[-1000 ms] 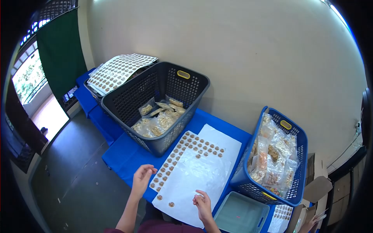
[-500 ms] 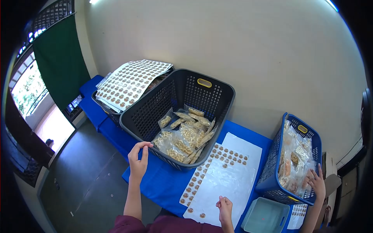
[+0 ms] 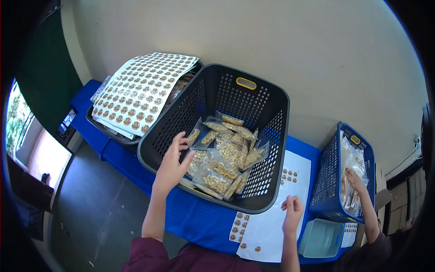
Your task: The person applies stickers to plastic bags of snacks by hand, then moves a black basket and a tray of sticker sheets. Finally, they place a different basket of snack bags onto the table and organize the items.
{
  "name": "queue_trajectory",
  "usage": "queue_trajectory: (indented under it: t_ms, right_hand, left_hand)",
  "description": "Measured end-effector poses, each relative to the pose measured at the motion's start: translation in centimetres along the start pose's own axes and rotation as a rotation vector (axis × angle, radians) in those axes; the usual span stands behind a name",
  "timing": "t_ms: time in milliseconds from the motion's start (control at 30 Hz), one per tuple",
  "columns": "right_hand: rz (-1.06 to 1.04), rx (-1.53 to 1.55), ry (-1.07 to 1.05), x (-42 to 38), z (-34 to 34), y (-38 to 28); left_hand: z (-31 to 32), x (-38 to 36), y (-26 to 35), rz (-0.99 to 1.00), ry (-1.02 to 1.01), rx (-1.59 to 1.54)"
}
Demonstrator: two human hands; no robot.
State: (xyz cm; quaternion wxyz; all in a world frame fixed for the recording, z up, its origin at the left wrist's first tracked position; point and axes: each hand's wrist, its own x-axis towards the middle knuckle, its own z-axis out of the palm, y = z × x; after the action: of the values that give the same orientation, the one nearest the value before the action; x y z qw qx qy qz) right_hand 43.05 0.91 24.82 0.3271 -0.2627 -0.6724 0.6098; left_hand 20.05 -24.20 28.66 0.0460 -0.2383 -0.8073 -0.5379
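My left hand point(image 3: 173, 164) is over the near left rim of a large black basket point(image 3: 244, 131), fingers apart, with nothing in it. Just beyond the fingertips lie clear packets of pale, nut-like pieces point(image 3: 222, 170) heaped in the bottom of that basket. My right hand point(image 3: 293, 214) hovers above a white sheet point(image 3: 272, 222) bearing rows of round brown stickers. Its fingers are curled together in a pinch; whatever may be between them is too small to make out.
Sticker sheets point(image 3: 136, 90) cover another dark basket at the left. On the right, another person's hand point(image 3: 356, 181) reaches into a blue basket point(image 3: 328, 177) of packets. A pale green tray point(image 3: 321, 238) stands in front, on the blue tablecloth point(image 3: 195, 217).
My left hand has moved from the basket's outer rim to over its inside, fingers now spread. My right hand has risen from the sheet. The view has shifted closer to the basket.
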Motion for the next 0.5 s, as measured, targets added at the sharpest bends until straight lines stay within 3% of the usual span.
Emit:
queue_trajectory:
  t_ms: [67, 167, 333, 367, 433, 500]
  right_hand:
    - [-0.086, -0.008, 0.001, 1.4, 1.6, -2.5]
    - [-0.151, -0.046, -0.230, 3.5, 5.8, -6.9]
    - [-0.493, -0.411, -0.794, 8.3, 16.8, -9.6]
    - [-0.551, -0.490, -0.912, 10.1, 19.2, -8.8]
    - [-0.467, -0.666, -1.034, 15.2, 23.3, -4.4]
    - [-0.324, -0.807, -0.976, 19.7, 26.3, 1.3]
  left_hand:
    - [-0.3, -0.5, 0.6, -0.048, -0.035, 0.118]
    - [-0.3, -0.7, 0.9, -0.022, -0.031, 0.196]
    - [-0.7, -1.0, 0.3, 0.150, -0.045, 0.251]
    - [-0.8, -0.9, 0.2, 0.197, -0.065, 0.242]
    - [-0.9, -0.7, 0.3, 0.197, -0.066, 0.210]
    - [-0.8, -0.6, -0.1, 0.179, -0.054, 0.174]
